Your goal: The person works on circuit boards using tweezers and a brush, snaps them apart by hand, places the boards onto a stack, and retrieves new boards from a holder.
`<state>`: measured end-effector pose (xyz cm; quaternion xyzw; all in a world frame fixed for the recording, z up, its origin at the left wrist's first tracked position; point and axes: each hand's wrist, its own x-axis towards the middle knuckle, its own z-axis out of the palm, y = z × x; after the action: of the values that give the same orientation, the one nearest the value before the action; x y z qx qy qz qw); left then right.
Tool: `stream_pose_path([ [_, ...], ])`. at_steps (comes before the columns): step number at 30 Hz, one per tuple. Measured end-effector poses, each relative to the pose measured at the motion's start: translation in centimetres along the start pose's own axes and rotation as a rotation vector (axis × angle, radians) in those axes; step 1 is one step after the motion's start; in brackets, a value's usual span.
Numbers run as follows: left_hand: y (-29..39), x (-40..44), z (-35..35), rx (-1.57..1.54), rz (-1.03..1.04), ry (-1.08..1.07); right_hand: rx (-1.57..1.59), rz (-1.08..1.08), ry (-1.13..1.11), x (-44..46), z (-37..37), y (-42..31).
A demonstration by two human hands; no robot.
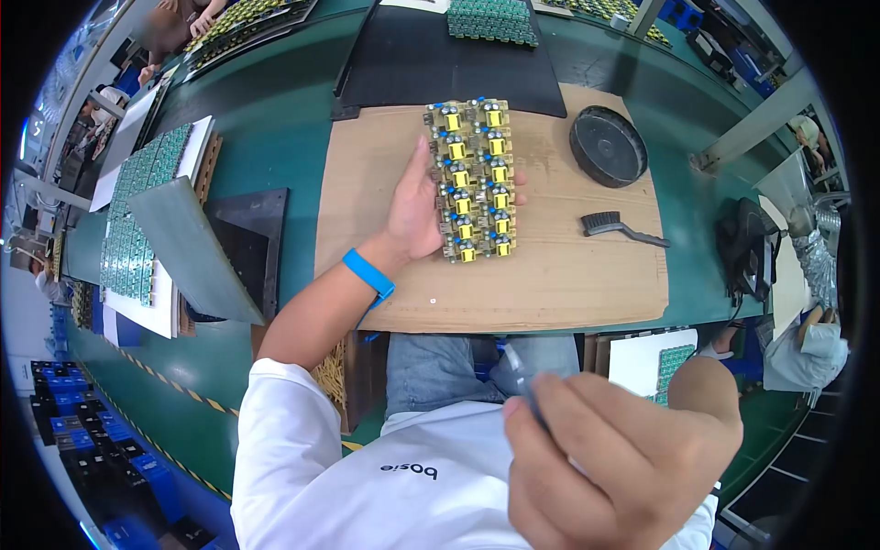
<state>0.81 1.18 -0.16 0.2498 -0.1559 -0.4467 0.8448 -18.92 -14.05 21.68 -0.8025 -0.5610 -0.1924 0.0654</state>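
Observation:
My left hand (pixel 417 211) holds a panel of circuit boards (pixel 473 183) upright over a cardboard sheet (pixel 385 284); its fingertips show at the panel's right edge. Yellow and blue parts stand in two columns on the panel. Close to the camera, at the lower right, my right hand (pixel 623 449) is closed round a thin tool (pixel 521 371) with a clear, narrow tip; its kind is hard to make out. A black brush (pixel 602 223) and a round black dish (pixel 609 147) rest on the right of the cardboard.
Green board panels (pixel 147 206) lie at the left beside a tilted grey plate (pixel 194 247). A black tray (pixel 449 73) with green boards (pixel 492 20) stands behind the cardboard. Another person's hands (pixel 203 20) show at the top left; a further person (pixel 811 353) is at the right.

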Motion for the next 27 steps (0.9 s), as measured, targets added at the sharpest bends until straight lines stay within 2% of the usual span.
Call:
stream_pose_path([
  [2, 0.0, 0.0, -0.1, 0.015, 0.0, 0.001, -0.191, 0.177, -0.064, 0.4, -0.5, -0.7],
  [7, 0.2, 0.0, 0.0, 0.032, 0.025, -0.005, -0.216, -0.003, -0.041, 0.4, 0.3, 0.0],
  [10, -0.2, 0.0, 0.0, 0.023, 0.008, -0.018, -0.216, 0.412, 0.079, 1.5, 1.3, -2.6],
  [11, -0.2, 0.0, 0.1, 0.028, 0.011, -0.029, -0.214, 0.422, 0.077, 1.6, 1.3, -2.6],
  [17, -0.3, -0.2, 0.7, 0.004, -0.001, -0.081, -0.147, 0.369, -0.02, 2.0, 1.4, -2.5],
  [27, -0.6, -0.4, 0.4, 0.001, 0.003, -0.051, -0.036, 0.249, -0.211, 2.3, 1.5, -2.3],
])
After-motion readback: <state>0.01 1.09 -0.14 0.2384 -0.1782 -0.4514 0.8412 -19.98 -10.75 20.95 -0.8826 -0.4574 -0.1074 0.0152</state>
